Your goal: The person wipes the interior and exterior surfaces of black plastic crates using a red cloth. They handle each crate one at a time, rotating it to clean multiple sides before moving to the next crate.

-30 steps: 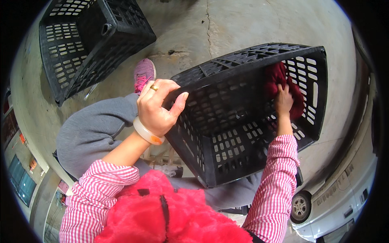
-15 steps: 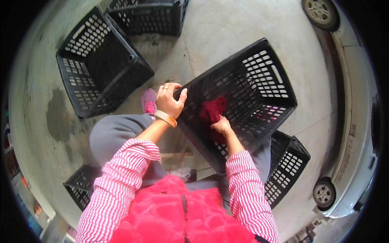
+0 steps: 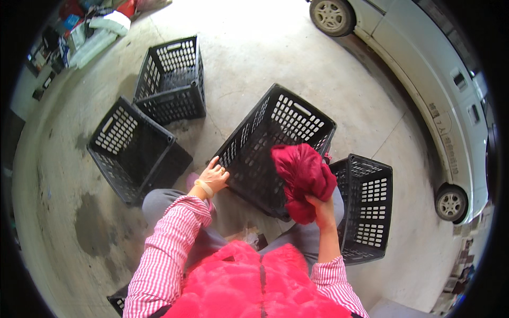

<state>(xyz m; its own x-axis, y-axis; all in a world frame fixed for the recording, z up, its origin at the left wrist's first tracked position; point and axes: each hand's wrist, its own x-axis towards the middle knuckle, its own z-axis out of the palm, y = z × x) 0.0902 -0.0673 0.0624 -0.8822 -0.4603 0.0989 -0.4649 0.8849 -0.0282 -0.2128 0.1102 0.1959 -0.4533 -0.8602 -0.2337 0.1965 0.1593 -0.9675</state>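
A black perforated plastic crate stands tilted between my knees, its open side facing up. My left hand grips its left rim, fingers over the edge. A crumpled dark red cloth hangs bunched in my right hand, above the crate's right side. The cloth hides part of that crate's wall. My right fingers are closed on the cloth's lower end and partly covered by it.
To the left stand two more black crates, one nearer and one farther. Another black crate is by my right knee. A pale van is parked at the right. Bags and piled items lie far left.
My right hand has lifted the red cloth out of the crate and moved it right and toward me. My left hand stays on the rim. The view has tilted up, showing more floor ahead.
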